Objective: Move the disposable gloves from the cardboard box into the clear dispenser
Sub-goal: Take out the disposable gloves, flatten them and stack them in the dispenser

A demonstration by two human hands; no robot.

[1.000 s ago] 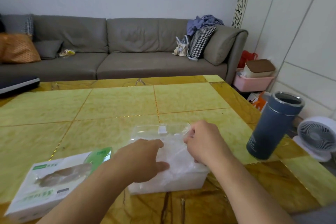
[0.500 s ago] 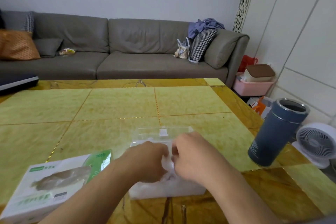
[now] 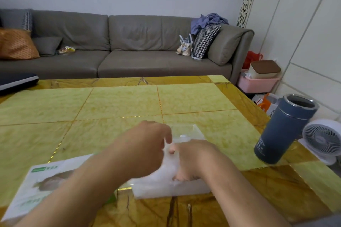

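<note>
The clear dispenser (image 3: 171, 190) sits on the table near the front edge, its lid (image 3: 186, 132) tipped open at the back. A wad of thin translucent gloves (image 3: 167, 169) fills it and bulges above the rim. My right hand (image 3: 191, 160) is pushed down into the wad with its fingers curled in the plastic. My left hand (image 3: 145, 145) hovers over the dispenser's left side, fingers bent, touching the gloves; its grip is blurred. The white and green cardboard box (image 3: 42, 184) lies flat at the front left, partly under my left forearm.
A dark blue open tumbler (image 3: 284, 129) stands at the table's right edge. A small white fan (image 3: 323, 140) is beyond that edge, lower down. A dark flat object (image 3: 16, 82) lies at the far left. A grey sofa (image 3: 118, 46) runs behind the table.
Both hands came together over the dispenser, then my right hand sank deeper into the gloves while my left hand lifted toward the back. The wad is now bunched between them.
</note>
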